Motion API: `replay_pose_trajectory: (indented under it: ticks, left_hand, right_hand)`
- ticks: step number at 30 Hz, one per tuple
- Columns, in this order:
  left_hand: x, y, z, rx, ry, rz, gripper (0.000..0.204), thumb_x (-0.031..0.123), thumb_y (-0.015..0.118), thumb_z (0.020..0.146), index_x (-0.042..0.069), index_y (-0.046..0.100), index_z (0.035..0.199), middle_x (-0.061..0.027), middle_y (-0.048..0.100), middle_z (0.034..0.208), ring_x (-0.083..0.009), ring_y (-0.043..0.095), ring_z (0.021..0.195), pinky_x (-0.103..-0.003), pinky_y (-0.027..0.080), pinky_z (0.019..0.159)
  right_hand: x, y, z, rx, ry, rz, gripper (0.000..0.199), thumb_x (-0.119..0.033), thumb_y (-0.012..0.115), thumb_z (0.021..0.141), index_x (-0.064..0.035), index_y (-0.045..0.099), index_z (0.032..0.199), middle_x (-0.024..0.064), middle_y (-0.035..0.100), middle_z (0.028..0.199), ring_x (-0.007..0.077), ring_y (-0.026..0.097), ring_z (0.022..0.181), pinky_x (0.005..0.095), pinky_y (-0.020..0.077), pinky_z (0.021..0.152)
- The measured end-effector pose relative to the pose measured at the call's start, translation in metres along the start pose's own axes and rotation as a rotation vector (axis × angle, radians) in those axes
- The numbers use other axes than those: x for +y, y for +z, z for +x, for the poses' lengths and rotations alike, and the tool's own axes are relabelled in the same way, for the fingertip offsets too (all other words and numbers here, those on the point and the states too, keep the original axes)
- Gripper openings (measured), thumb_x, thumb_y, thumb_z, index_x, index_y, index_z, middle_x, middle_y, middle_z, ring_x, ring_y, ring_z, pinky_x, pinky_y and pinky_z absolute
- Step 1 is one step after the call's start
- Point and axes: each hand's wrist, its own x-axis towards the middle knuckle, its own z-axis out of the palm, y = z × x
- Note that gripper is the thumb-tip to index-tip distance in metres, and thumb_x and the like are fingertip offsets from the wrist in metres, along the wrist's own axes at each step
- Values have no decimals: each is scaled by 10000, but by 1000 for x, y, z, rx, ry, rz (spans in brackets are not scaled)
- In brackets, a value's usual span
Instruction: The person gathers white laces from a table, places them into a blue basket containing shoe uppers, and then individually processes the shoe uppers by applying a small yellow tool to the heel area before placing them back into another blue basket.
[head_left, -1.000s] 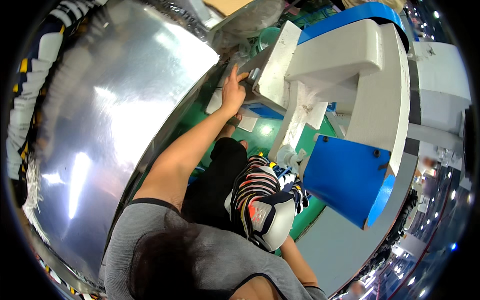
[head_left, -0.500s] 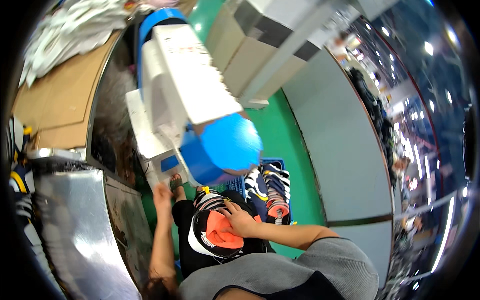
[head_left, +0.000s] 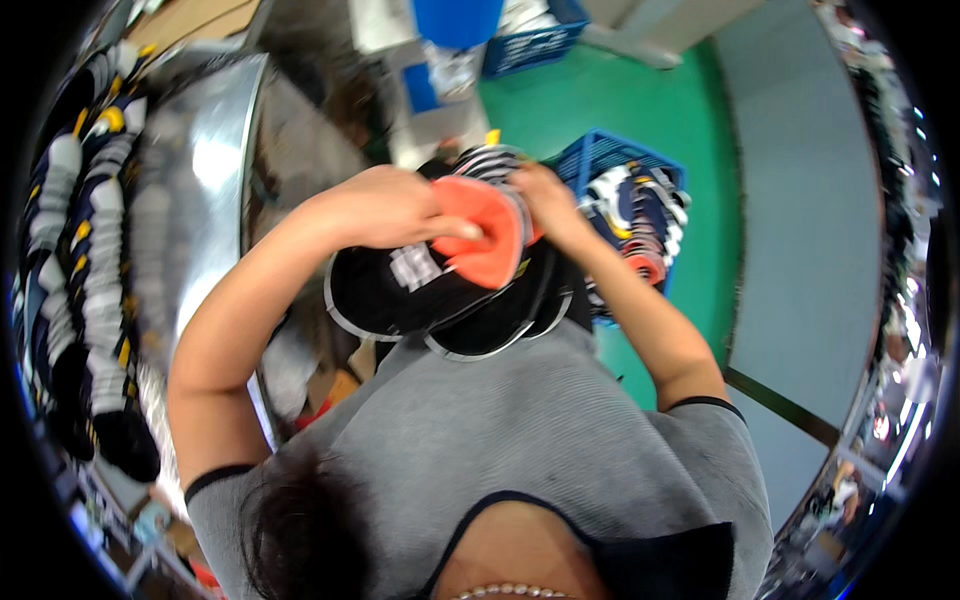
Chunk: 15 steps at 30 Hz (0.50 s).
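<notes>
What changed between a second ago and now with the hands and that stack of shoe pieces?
The left hand left the white machine it was touching and came back onto the stack of shoe uppers, fingers on the orange lining. The right hand moved up to grip the stack's far edge. The stack stayed in front of the grey shirt, and the blue crate stayed on the green floor.

Bright, even indoor light fills the scene. Strong white glare streaks the steel table (head_left: pixel 215 170). Right of that table the hands and the background above them smear with motion blur. Fisheye bending darkens and warps everything toward the round black rim.
</notes>
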Motion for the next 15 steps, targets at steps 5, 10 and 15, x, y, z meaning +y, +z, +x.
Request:
replay_pose_trajectory:
  ticks: [5,10,15]
  left_hand:
    - [34,22,43,-448,-406,-337,666,598,365,926,9,662,835,-122,652,765,-242,624,765,-324,471,715]
    - [55,98,96,-14,-377,-1266,570,535,481,913,20,556,1148,-55,624,1027,-128,600,917,-254,474,776]
    - [61,112,121,82,-504,-1701,468,445,609,843,54,569,1098,-46,640,943,-135,624,800,-235,503,687]
  right_hand:
    - [7,-7,-17,87,59,230,289,-185,464,958,12,608,1113,102,507,1299,197,460,1209,284,317,1031]
    - [36,7,-19,310,-23,485,296,19,380,855,23,608,1044,101,612,1087,184,557,1047,275,397,948]
    - [17,-24,-26,243,150,785,239,-102,435,938,0,600,1077,89,624,1050,163,563,1008,273,414,919]
